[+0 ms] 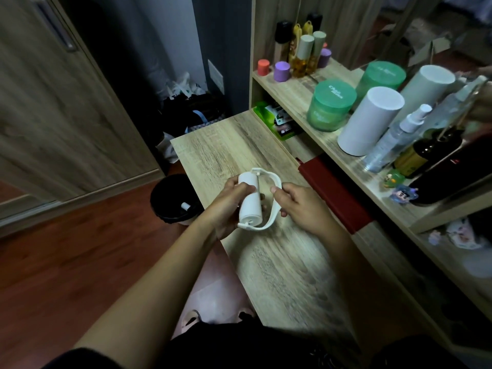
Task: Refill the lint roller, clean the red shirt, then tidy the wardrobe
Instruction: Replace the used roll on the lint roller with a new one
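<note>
A white lint roller (250,201) is held above the wooden desk (279,262). Its white paper roll sits in a curved white frame (269,222). My left hand (226,206) wraps around the roll from the left. My right hand (300,206) pinches the frame's curved arm on the right side. A wardrobe door (61,110) stands at the left. No red shirt is in view.
A black waste bin (173,201) with a small white tube inside stands on the floor left of the desk. A dark red box (335,193) lies along the shelf unit. Bottles, green jars (330,105) and a white cylinder (370,121) crowd the shelf. Bags sit in the corner.
</note>
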